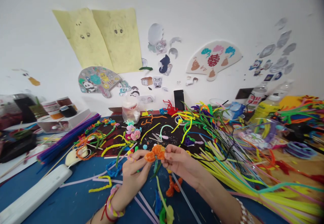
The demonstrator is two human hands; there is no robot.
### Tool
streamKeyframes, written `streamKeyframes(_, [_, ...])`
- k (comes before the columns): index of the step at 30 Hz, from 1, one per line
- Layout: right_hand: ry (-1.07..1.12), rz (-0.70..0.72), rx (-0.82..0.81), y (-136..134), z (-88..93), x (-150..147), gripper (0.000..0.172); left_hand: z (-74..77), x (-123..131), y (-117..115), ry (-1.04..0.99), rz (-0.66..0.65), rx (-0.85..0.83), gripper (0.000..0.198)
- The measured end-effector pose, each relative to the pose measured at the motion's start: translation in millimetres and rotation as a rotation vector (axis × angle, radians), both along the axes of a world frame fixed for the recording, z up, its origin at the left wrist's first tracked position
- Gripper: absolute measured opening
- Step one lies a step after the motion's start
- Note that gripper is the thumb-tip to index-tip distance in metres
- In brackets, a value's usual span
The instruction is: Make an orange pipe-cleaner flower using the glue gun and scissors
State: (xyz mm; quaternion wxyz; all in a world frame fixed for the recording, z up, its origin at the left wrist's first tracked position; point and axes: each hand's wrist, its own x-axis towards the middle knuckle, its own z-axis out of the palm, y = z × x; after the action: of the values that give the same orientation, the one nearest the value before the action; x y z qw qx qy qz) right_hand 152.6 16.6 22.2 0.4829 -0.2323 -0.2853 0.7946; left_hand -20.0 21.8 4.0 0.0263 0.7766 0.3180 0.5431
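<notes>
Between both hands, above the blue table, is an orange pipe-cleaner flower (pixel 158 150) with rounded petals. My left hand (pixel 136 171) pinches its left petal between thumb and fingers. From the other side, my right hand (pixel 181 161) grips the right petal; the fingertips partly hide it. A green and teal stem hangs below the flower. Under my hands lies another orange fuzzy piece (pixel 173 187), with a pale green pipe cleaner (pixel 162 193) beside it. A pink fuzzy flower (pixel 133 132) sits just beyond my left hand.
A large bundle of yellow and green pipe cleaners (pixel 227 173) spreads at the right. Purple and blue stems (pixel 71 136) lie at the left near a white power strip (pixel 37 192). A phone (pixel 179 99) leans on the wall behind a dark mat (pixel 194 128).
</notes>
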Motion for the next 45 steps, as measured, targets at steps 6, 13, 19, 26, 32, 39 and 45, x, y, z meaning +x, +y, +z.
streamKeyframes(6, [0.038,0.01,0.001,0.0,-4.0,-0.7,0.024,-0.8,-0.9,0.0,0.014,0.015,0.055,0.018])
streamKeyframes(13, [0.062,0.009,-0.014,0.6,-7.0,-1.8,0.024,-2.3,0.5,1.6,0.019,0.045,0.048,0.018])
streamKeyframes(19, [0.045,-0.007,-0.023,-0.5,-6.1,-3.5,0.026,-6.2,0.4,1.7,0.006,0.044,0.02,0.017])
streamKeyframes(26, [0.044,0.003,-0.012,-1.6,-4.6,-3.4,0.027,-8.5,2.8,0.9,-0.038,0.048,0.003,0.016])
streamKeyframes(32, [-0.011,-0.031,0.005,-2.3,-4.2,-1.9,0.028,-6.1,8.1,-2.6,-0.062,0.082,-0.051,0.009])
streamKeyframes(39, [-0.079,-0.048,0.098,2.8,-10.8,0.0,0.024,-9.3,14.3,-1.7,-0.097,0.012,-0.254,0.007])
streamKeyframes(45, [-0.131,-0.072,0.186,5.0,-8.1,1.8,0.022,-18.2,18.0,0.7,-0.352,-0.221,-0.587,0.014])
